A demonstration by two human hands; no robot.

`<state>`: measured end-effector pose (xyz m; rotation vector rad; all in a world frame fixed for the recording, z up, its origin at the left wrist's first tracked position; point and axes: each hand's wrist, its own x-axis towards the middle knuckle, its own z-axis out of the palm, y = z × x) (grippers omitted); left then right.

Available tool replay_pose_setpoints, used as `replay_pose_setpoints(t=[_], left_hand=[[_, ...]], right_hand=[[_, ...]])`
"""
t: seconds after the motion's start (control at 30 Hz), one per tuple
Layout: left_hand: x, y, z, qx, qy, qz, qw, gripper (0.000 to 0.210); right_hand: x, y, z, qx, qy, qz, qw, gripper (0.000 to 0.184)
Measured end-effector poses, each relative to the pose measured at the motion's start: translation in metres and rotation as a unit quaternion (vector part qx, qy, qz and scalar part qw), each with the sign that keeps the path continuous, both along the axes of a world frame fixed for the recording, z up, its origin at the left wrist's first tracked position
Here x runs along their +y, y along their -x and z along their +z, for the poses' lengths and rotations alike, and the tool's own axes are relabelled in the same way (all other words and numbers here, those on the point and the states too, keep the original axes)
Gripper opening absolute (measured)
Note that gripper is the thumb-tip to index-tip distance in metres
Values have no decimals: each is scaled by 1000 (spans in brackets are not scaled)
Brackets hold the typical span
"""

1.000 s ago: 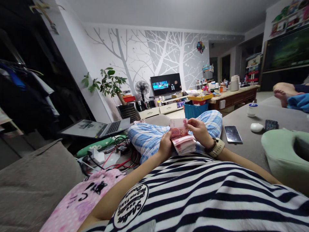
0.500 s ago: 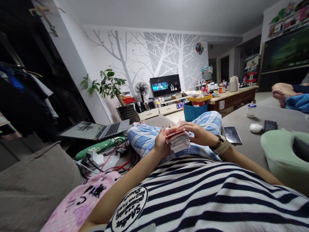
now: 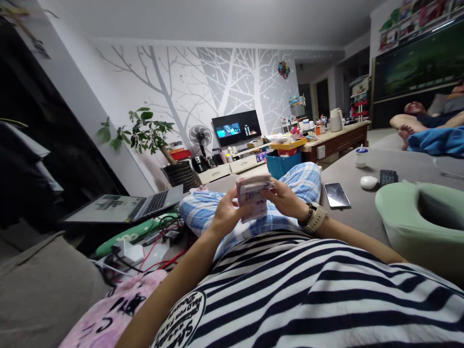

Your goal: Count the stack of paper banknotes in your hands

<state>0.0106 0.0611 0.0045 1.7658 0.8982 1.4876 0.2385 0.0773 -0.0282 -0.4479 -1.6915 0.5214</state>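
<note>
A thick stack of pinkish banknotes [image 3: 253, 195] stands tilted up above my lap, its broad printed side facing me. My left hand [image 3: 229, 210] grips it by the left side, thumb across the lower front. At the right edge, my right hand [image 3: 286, 197] holds the same stack, thumb and fingers pressed against its upper part. The fingers behind the stack are hidden. Below lie my crossed legs in blue checked trousers [image 3: 304, 181].
An open laptop [image 3: 123, 207] rests on the left, above tangled cables [image 3: 159, 253]. To the right on the sofa are a phone [image 3: 337, 195], a white mouse [image 3: 369, 182], a black remote [image 3: 388, 177], a lidded cup [image 3: 361, 157] and a green cushion [image 3: 398, 208]. Another person's legs [image 3: 406, 121] show beyond.
The stack has been tipped up, so its broad printed side now faces me. My right hand has moved from over its top to its right side. The view has turned slightly right.
</note>
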Motion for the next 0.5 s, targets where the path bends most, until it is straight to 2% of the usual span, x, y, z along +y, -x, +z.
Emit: replay_pose_setpoints(t=[0.1,0.13,0.2,0.23,0.27,0.3,0.33,0.37,0.4,0.43,0.5], left_hand=[[4,-11,-21,-78,61,-102,990,54],[6,-13,-28,-111,71,-99,986,50],[7,-11,-39,-138,116,-91,979,48],[8,-9,-42,-149,134,-86,976,48],[7,-6,-44,-153,147,-95,973,48],[7,-4,-44,-158,152,-100,970,48],[6,-1,-44,-162,156,-108,968,47],[5,0,-44,-164,160,-118,966,47],[5,1,-43,-166,164,-128,964,46],[4,2,-42,-170,171,-137,961,45],[5,1,-41,-182,195,-158,951,45]], right_hand=[[8,10,-6,-49,-22,6,999,38],[15,5,-6,-59,-20,7,998,42],[31,-23,-4,-85,26,-5,996,61],[41,-45,-3,-95,60,-46,993,72],[49,-72,-3,-106,95,-123,982,78],[57,-99,-5,-123,135,-230,956,80],[62,-127,-9,-143,190,-342,909,79],[65,-151,-16,-174,266,-432,844,77],[67,-171,-26,-202,347,-492,773,76],[67,-185,-38,-202,392,-516,734,78],[65,-195,-63,-204,436,-526,702,87]])
